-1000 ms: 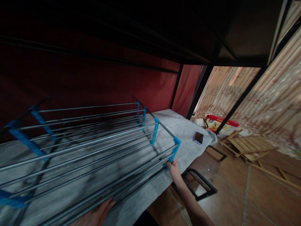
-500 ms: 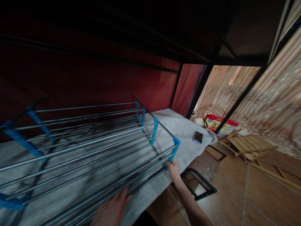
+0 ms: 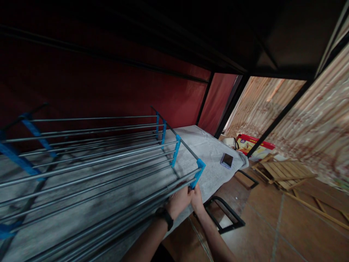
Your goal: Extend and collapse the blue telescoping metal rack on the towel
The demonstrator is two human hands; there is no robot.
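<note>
A shoe rack (image 3: 109, 158) of grey metal tubes and blue plastic joints lies across the grey bed cover (image 3: 203, 145). At its near right corner is a blue connector (image 3: 200, 171), whose lower end meets my hands. My right hand (image 3: 196, 198) grips the rack there, with the fingers closed just below the connector. My left hand (image 3: 179, 202), with a black band on the wrist, is beside it and closed around the tube end at the same corner. Its fingertips are mostly hidden behind the tubes and the other hand.
A phone-like dark device (image 3: 227, 160) rests on the cover to the right. Black metal frames (image 3: 227, 214) stick out at the bed's side. On the tiled floor lie a folded wooden slatted piece (image 3: 286, 173) and a red-yellow box (image 3: 256, 145). A dark bunk (image 3: 163, 29) hangs overhead.
My left hand has moved right and forward along the tubes to join my right hand at the corner. The rack appears slightly further left in view.
</note>
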